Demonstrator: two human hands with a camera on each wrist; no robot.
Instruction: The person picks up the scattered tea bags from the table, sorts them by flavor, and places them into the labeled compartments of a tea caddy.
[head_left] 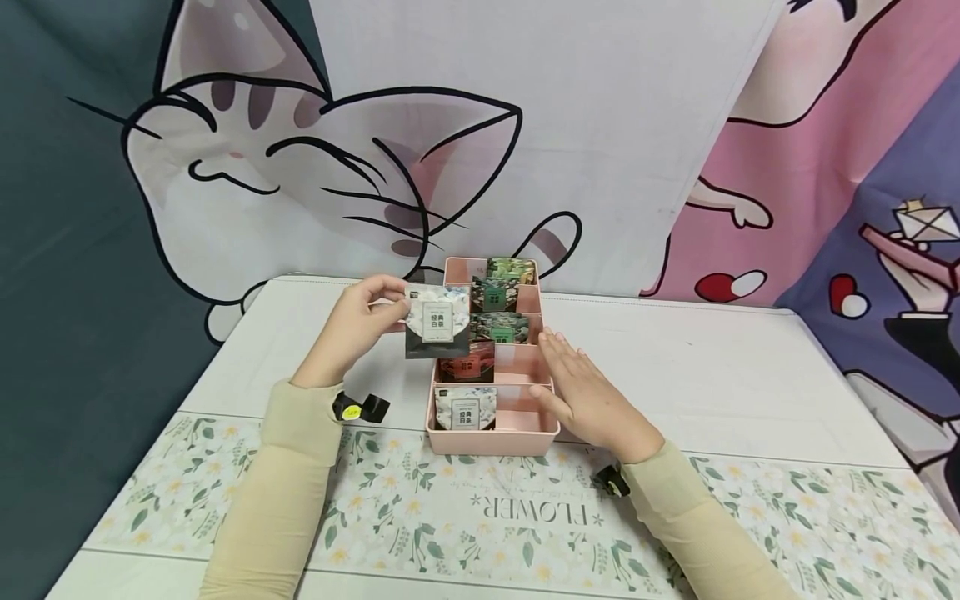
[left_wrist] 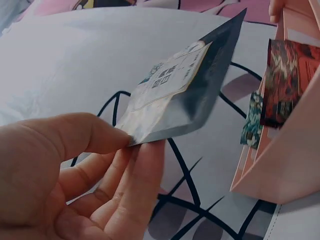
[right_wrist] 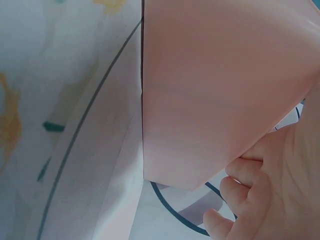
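Note:
My left hand (head_left: 356, 329) pinches a flat white tea sachet (head_left: 438, 323) with a dark band by its edge, thumb against fingers. The sachet is in the air by the left side of a pink divided box (head_left: 491, 444), covering part of it in the head view. In the left wrist view the sachet (left_wrist: 170, 95) is tilted, its label facing up. My right hand (head_left: 592, 400) lies along the box's right wall, fingers fairly straight, thumb over the rim. A similar white sachet (head_left: 465, 410) stands in the nearest compartment, with a red sachet (head_left: 472, 364) behind it.
Farther back in the box are dark green sachets (head_left: 504, 327) and a lighter green one (head_left: 513, 269). The box stands on a white table (head_left: 675, 358) with a flowered strip (head_left: 375, 500). Behind it hangs a cloth with a cartoon cat (head_left: 465, 183).

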